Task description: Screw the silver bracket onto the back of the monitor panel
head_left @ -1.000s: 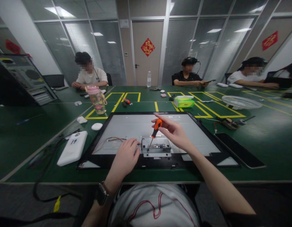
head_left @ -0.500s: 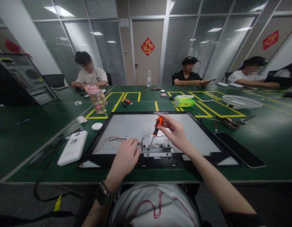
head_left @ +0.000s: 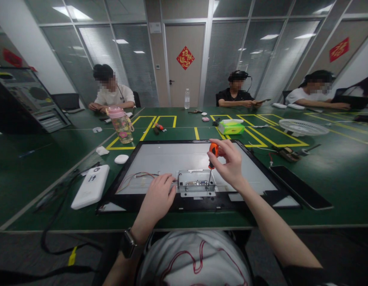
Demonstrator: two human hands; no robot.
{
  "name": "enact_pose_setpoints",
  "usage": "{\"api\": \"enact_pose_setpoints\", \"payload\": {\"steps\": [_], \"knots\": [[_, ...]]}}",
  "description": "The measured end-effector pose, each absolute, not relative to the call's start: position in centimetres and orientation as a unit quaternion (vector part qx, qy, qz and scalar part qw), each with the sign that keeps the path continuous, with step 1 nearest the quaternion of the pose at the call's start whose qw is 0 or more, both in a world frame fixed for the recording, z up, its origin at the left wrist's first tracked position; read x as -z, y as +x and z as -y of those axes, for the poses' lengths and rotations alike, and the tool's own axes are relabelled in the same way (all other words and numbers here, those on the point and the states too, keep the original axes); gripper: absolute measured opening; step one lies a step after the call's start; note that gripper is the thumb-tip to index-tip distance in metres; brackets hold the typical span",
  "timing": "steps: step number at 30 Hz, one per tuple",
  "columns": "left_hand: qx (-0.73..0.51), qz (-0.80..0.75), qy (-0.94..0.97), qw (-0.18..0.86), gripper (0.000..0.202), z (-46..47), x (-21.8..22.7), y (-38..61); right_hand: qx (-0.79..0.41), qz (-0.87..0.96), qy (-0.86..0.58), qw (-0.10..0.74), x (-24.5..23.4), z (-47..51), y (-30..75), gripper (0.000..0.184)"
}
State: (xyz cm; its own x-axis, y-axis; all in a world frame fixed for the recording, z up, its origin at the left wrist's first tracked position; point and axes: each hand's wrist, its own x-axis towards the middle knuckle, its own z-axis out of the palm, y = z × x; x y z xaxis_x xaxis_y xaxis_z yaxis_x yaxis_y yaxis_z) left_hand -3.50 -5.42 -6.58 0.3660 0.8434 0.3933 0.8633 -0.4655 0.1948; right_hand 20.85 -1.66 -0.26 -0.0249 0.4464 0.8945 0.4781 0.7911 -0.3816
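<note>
An orange and black screwdriver (head_left: 213, 153) stands nearly upright in my right hand (head_left: 230, 161), its handle pinched between thumb and fingers. The screwdriver's tip meets the right part of a metal box with ports (head_left: 196, 180), which sits near the front of a grey display panel (head_left: 169, 155) with a black frame. My left hand (head_left: 158, 196) lies on the panel, fingers stretched out, their tips at the box's left side. Thin coloured wires (head_left: 139, 174) run over the panel to the left of the box. Whatever lies under my left palm is hidden.
Left of the panel are a white power bank (head_left: 93, 186), a white round case (head_left: 121, 159) and a pink-lidded bottle (head_left: 121, 125). A black phone (head_left: 300, 186) lies to the right. Green tissue pack (head_left: 231, 127) and fan grille (head_left: 303, 127) are behind. Several people sit across the table.
My right hand has moved the screwdriver from the left part of the metal box to its right part, and the tool is more upright. My left hand has stayed in place.
</note>
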Motion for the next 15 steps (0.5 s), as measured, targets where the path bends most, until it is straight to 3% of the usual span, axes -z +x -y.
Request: {"api": "enact_pose_setpoints", "payload": {"steps": [15], "knots": [[0.227,0.516,-0.825,0.024,0.023,5.38,6.79,-3.51,0.014,0.753,-0.304,0.584,0.78,1.59,20.13,0.027]]}}
